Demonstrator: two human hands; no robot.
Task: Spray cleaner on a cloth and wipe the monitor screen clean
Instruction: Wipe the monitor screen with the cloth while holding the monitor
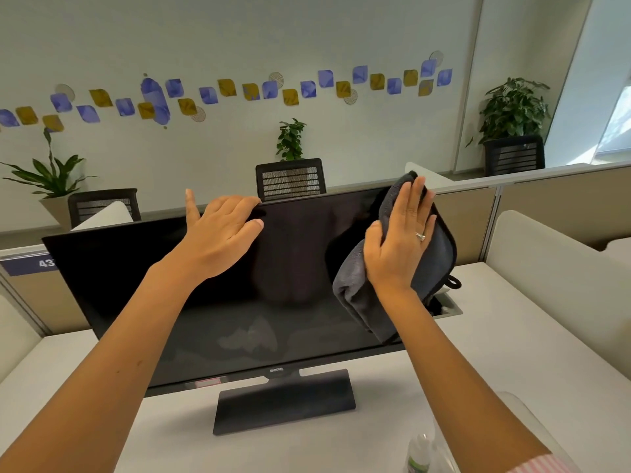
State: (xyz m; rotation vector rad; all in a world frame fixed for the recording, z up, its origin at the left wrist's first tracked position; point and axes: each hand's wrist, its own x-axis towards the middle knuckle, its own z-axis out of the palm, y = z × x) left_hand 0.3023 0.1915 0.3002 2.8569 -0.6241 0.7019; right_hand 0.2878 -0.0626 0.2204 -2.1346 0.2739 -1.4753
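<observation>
Steadying monitor (211, 322) at top edge, left grip (222, 230) curled over it against tipping. Right grip (399, 240) spread flat, pressing cloth (362, 295) onto screen's upper right corner. Spray bottle (418, 455) parked at surface near edge.

A white table (478, 353) carries the scene, with a rectangular cable cutout (445, 307) set into its top. Beige partition panels (546, 213) stand behind it, one bearing a blue number label (30, 264) at the far left. Three black mesh-backed office chairs (290, 179) rise beyond the partition. Green leafy potted plants (512, 109) stand along the pale wall (239, 35), which bears a wavy band of blue and mustard square decals (225, 92). A bright window (618, 128) shows at the far right
</observation>
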